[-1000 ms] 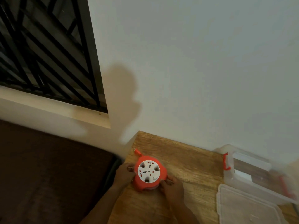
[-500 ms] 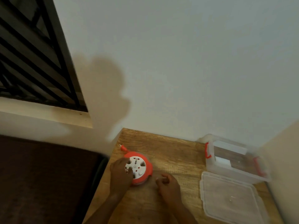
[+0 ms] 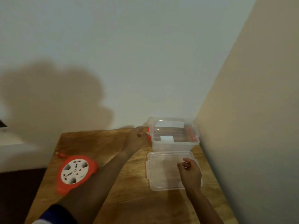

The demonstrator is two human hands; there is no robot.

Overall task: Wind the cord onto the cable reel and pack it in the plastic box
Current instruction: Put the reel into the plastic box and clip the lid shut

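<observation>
The orange cable reel point(image 3: 76, 172) with its white socket face lies flat near the table's left edge, and no hand touches it. Its orange plug end point(image 3: 60, 154) sticks out at the upper left. A clear plastic box point(image 3: 174, 135) with orange latches stands open at the back right, against the wall. Its clear lid point(image 3: 163, 171) lies flat in front of it. My left hand point(image 3: 135, 138) reaches across to the box's left latch, fingers loosely curled. My right hand point(image 3: 190, 172) rests over the lid's right side, fingers curled, holding nothing that I can see.
The wooden table point(image 3: 129, 199) sits in a corner, with a pale wall behind it and a beige wall point(image 3: 250, 126) close on the right. A dark floor or mat point(image 3: 14, 191) lies below the table's left edge.
Both hands have let go of the reel and moved right, the left to the box's latch and the right over the lid. My view has swung to the right.
</observation>
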